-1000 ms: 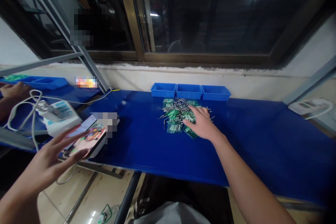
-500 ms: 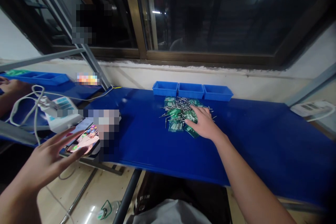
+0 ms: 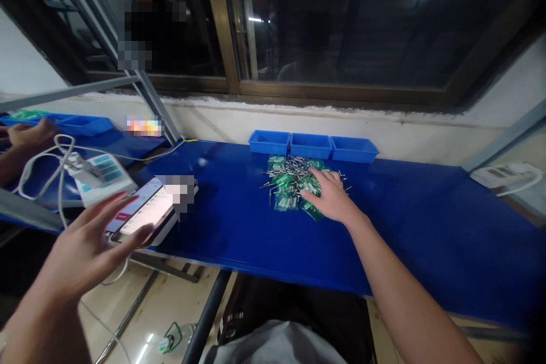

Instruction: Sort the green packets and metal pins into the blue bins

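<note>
My left hand (image 3: 91, 244) reaches over a phone (image 3: 149, 210) with a lit screen at the table's left edge. Its fingers are spread, and the thumb lies over or on the screen. Part of the phone is hidden by the fingers and by blurring. Toward the middle of the blue table, my right hand (image 3: 330, 193) rests at the right side of a heap of silver pop rivets (image 3: 296, 166). Small green packets (image 3: 285, 196) lie among and under them. The right fingers are stretched out with the thumb apart, and their tips are partly lost in the heap.
Three joined blue bins (image 3: 310, 145) stand behind the heap by the wall. A white power strip (image 3: 104, 176) with looping cables sits at left. Beyond the metal frame, another person's hands (image 3: 32, 133) are near more blue bins. A bottle (image 3: 173, 341) is on the floor.
The phone's screen shows a different picture, and my left thumb has moved a little right and up across it. My right hand stays in place. The other person's hand has risen slightly.
</note>
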Demonstrator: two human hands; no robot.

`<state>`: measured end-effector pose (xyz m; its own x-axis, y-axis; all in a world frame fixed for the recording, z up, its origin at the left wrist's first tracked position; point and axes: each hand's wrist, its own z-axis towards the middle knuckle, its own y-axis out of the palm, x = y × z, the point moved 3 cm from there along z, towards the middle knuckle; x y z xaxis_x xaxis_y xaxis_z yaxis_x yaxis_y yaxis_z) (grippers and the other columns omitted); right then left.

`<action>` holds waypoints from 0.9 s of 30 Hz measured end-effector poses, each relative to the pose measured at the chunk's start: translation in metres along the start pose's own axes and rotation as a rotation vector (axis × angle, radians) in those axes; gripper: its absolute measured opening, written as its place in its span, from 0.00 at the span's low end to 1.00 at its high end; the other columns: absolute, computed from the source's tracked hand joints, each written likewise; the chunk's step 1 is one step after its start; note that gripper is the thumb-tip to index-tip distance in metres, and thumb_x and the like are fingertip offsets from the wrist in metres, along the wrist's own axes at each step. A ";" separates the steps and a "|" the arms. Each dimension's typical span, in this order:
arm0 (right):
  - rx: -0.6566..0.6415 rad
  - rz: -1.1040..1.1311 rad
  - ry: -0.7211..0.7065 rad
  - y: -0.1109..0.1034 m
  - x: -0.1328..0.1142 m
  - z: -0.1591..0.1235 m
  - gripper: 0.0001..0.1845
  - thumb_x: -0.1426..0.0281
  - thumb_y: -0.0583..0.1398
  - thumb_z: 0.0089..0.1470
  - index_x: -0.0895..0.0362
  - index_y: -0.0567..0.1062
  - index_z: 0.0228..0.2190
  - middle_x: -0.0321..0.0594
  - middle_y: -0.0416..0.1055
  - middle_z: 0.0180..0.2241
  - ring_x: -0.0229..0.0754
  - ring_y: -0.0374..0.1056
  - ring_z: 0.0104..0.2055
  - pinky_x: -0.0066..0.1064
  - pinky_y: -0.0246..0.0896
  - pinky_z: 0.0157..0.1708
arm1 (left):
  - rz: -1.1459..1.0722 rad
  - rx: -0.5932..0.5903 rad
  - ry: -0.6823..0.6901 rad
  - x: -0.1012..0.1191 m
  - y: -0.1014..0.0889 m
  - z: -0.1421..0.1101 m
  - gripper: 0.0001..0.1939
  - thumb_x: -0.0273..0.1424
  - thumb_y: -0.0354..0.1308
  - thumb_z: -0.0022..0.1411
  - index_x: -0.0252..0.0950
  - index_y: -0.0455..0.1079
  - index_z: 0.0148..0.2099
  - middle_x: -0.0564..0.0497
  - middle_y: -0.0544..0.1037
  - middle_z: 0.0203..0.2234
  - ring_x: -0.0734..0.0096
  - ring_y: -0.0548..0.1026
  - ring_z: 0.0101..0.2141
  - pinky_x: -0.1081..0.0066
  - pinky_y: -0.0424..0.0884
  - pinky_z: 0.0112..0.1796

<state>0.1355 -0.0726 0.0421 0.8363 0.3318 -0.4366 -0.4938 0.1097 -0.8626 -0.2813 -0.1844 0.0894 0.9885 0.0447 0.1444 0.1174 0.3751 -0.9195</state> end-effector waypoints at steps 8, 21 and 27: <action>0.054 -0.052 -0.011 -0.005 0.010 0.032 0.25 0.59 0.56 0.53 0.57 0.70 0.49 0.48 0.68 0.48 0.54 0.57 0.52 0.45 0.53 0.50 | -0.376 0.000 0.501 0.184 0.017 0.063 0.19 0.39 0.51 0.59 0.38 0.70 0.49 0.48 0.76 0.44 0.62 0.73 0.44 0.64 0.68 0.47; 0.204 -0.121 0.029 0.022 0.028 0.055 0.20 0.58 0.54 0.55 0.51 0.74 0.45 0.43 0.70 0.43 0.52 0.56 0.48 0.42 0.52 0.46 | -0.392 -0.035 0.566 0.259 0.152 0.151 0.17 0.26 0.48 0.57 0.35 0.74 0.45 0.45 0.77 0.43 0.62 0.73 0.45 0.68 0.67 0.48; 0.152 -0.209 0.022 0.032 0.020 0.060 0.16 0.61 0.54 0.55 0.50 0.77 0.41 0.43 0.70 0.45 0.53 0.55 0.48 0.43 0.51 0.44 | -0.360 -0.063 0.659 0.270 0.173 0.143 0.15 0.24 0.46 0.58 0.35 0.74 0.39 0.45 0.78 0.38 0.63 0.74 0.41 0.67 0.69 0.45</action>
<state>0.1219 -0.0065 0.0214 0.9281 0.2671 -0.2594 -0.3382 0.3137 -0.8872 -0.0077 0.0245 0.0216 0.7382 -0.6411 0.2098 0.4295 0.2070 -0.8790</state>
